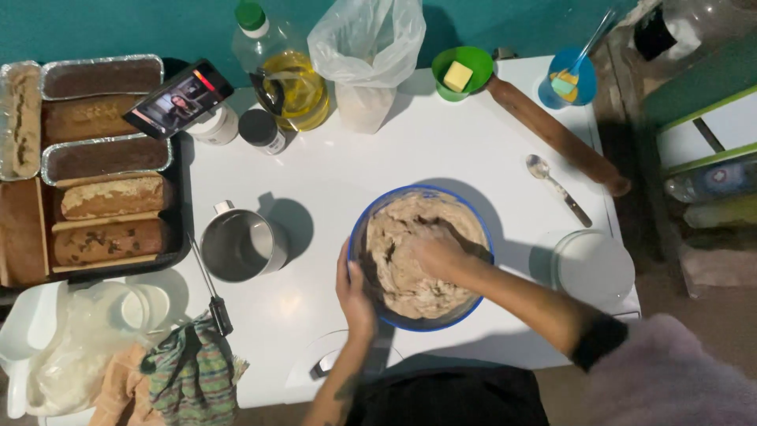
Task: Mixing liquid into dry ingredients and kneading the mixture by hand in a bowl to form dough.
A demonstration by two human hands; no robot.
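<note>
A blue bowl (359,237) full of pale brown dough (406,225) stands on the white table (331,170), near its front. My right hand (438,251) is pressed into the dough, fingers dug in and smeared with it. My left hand (353,293) clasps the bowl's near-left rim from outside.
A metal cup (239,246) stands left of the bowl. Loaves in foil tins fill a dark tray (178,237) at far left, with a phone (180,99) propped on it. Behind: oil bottle (282,75), plastic bag (367,55), green butter bowl (462,72), rolling pin (556,134), spoon (556,188), clear lid (593,268).
</note>
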